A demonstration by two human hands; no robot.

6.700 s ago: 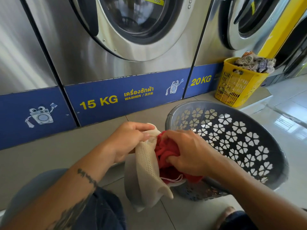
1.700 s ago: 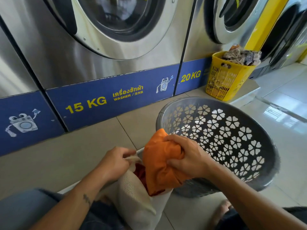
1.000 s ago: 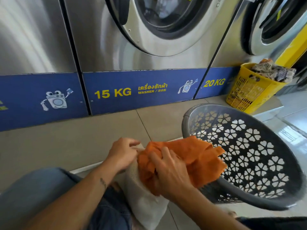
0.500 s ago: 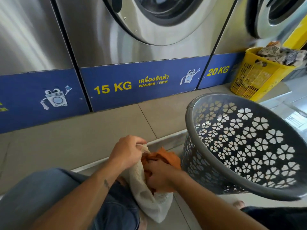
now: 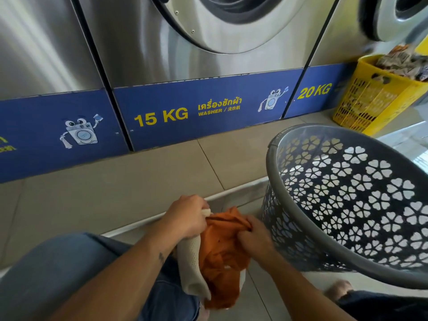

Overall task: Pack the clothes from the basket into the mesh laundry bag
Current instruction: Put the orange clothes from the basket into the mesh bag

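Note:
A white mesh laundry bag hangs in front of my knees, its mouth held up by my left hand, which grips the bag's rim. An orange garment fills the bag's opening and spills over its front. My right hand pinches the garment's upper edge, just right of the bag. To the right stands the grey plastic basket with flower-shaped holes, tilted toward me; I see no clothes in the part of its inside that shows.
A row of steel washing machines with blue base panels stands on a tiled step ahead. At the far right is a yellow basket piled with patterned laundry. My jeans-clad knee is at lower left, a foot at lower right.
The orange garment, held above the bag a moment ago, has been pushed down into its mouth. The right hand went from deep in the bag to pinching the cloth's top edge.

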